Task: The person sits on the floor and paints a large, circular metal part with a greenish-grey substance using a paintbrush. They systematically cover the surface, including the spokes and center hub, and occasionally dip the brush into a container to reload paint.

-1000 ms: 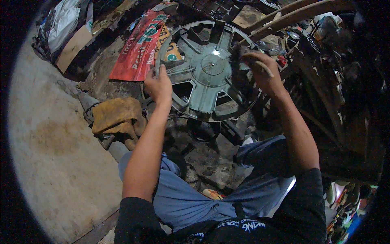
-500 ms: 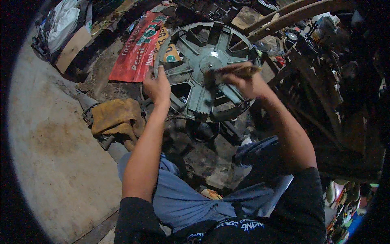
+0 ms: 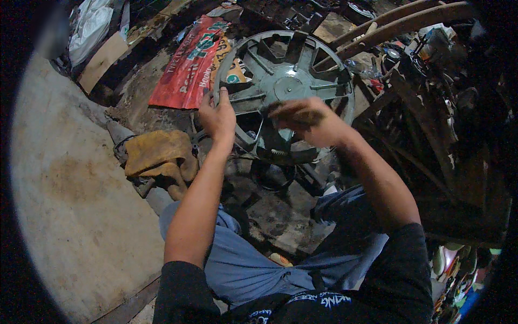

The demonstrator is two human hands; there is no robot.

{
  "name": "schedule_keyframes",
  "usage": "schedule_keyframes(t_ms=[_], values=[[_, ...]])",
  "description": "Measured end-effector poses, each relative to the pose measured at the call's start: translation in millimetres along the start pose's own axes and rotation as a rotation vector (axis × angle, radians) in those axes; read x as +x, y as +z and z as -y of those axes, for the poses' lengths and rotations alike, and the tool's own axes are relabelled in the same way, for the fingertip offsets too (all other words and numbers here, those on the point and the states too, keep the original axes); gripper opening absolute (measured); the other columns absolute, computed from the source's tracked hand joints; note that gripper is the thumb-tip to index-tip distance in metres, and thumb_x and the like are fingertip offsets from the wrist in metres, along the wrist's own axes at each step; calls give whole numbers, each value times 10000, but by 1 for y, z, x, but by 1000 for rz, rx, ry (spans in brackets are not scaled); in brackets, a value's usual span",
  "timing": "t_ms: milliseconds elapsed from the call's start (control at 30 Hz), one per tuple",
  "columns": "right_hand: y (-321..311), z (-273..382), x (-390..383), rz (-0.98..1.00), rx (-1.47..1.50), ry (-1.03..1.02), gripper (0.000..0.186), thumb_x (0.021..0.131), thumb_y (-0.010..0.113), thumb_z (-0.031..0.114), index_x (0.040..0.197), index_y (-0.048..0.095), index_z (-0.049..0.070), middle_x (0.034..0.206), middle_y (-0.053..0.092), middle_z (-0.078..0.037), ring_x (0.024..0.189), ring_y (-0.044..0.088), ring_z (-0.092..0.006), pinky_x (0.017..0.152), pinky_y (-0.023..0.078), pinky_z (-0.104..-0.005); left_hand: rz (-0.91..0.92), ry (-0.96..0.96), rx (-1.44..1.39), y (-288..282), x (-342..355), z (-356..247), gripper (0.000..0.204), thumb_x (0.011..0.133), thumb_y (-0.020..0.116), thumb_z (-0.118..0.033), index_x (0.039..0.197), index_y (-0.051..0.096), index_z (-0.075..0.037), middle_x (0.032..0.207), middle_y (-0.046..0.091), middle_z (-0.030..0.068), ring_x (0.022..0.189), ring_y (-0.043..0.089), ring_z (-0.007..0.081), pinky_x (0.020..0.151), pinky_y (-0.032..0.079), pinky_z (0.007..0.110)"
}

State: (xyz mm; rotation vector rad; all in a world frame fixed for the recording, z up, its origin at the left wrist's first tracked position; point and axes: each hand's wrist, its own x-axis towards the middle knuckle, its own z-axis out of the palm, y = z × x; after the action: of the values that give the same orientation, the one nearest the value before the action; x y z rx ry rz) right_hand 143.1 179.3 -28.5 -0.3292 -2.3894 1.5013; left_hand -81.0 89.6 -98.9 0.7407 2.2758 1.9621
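Dim, bluish light, black fisheye rim, bent edges, and the right hand (image 3: 305, 120) motion-blurred.

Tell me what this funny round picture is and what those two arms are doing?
The picture comes from a camera worn on a person's head, looking down, so the edges bend into a circle. The two arms belong to that person, who sits with legs in blue-grey trousers. The left hand grips the rim of a big grey wheel cover with spokes. The right hand is in front of the cover; it looks blurred, so I cannot tell whether it holds anything. On the dirty floor lie a yellow-brown cloth and a red printed sheet. Curved wooden pieces lie on the right.
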Motion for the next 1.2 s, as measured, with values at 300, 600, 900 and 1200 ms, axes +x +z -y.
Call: schedule_keyframes(t_ms=[300,600,900,1200], values=[[-4,12,14,125,-498,-21,381,796,610,-51,1154,724,7,1085,746,-168,949,717,-231,842,564,-346,46,11,36,8,-19,-15,299,925,674,-272,1056,712,-6,940,750,184,868,728,342,771,528,422],[0,9,15,-186,-233,-136,208,885,651,39,1063,757,19,1010,752,-183,962,730,-268,813,571,-340,74,-38,11,16,-21,-14,303,912,680,-245,1026,715,32,909,741,209,848,722,336,768,522,434],[-21,19,15,121,-306,121,239,905,656,75,1118,741,10,1005,760,-165,868,711,-193,807,564,-344,24,-27,51,4,-18,-11,306,922,672,-239,1038,706,42,907,733,225,849,711,362,766,514,448],[-3,7,26,115,-459,-77,338,907,617,20,1233,700,52,1180,720,-156,1016,719,-316,875,554,-351,51,-46,55,5,-23,-17,392,942,671,-322,966,712,68,877,726,236,822,700,370,764,506,448]])
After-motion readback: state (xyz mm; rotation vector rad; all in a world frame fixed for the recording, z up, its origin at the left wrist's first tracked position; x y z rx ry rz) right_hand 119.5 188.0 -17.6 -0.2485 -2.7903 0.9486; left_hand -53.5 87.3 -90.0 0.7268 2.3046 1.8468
